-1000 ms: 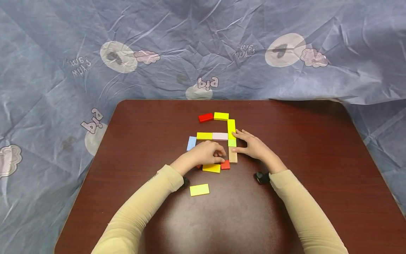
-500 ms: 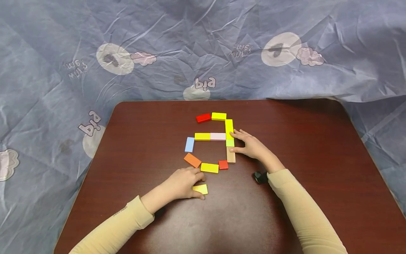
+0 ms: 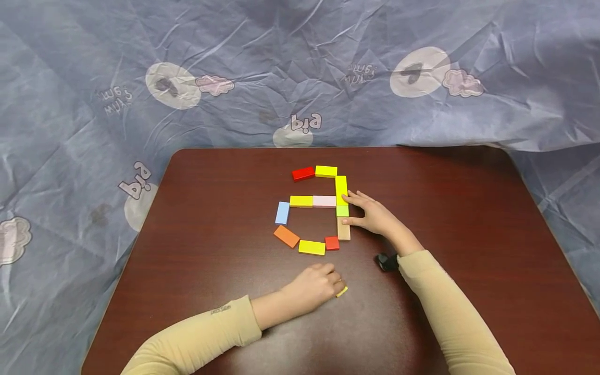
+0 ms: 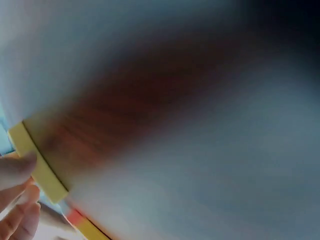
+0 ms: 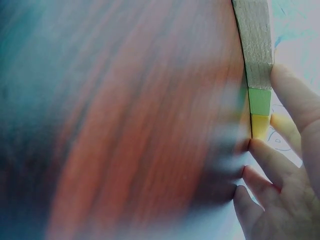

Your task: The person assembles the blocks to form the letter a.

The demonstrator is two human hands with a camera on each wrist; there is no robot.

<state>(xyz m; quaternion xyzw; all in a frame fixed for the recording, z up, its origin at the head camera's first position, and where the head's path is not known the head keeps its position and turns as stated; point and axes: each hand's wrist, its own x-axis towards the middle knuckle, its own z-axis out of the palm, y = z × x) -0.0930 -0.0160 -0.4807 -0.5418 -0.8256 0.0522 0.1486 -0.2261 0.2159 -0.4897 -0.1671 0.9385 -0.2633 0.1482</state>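
My left hand point(image 3: 315, 286) pinches a yellow block point(image 4: 37, 162) between thumb and fingers, low in front of the block figure. In the head view only a sliver of that block shows past the fingers. My right hand point(image 3: 375, 214) lies along the figure's right column with fingers spread. Its thumb touches the plain wooden block point(image 3: 344, 232), and a fingertip meets the tall yellow block point(image 3: 341, 187). Between those two sits a small lime green block point(image 3: 342, 211). The red square block point(image 3: 332, 243) lies just below the column, beside another yellow block point(image 3: 311, 248).
An orange block point(image 3: 286, 236) and a blue block point(image 3: 282, 213) form the left side. A yellow and a pink block point(image 3: 324, 201) make the middle row. Red point(image 3: 303, 173) and yellow blocks point(image 3: 326, 171) lie at the top. All rest on a dark brown table point(image 3: 211, 208) before a blue-grey cloth.
My left hand left the lower row, took hold of the loose yellow block near the front, and carried it to the right. My right hand has stayed at the column.
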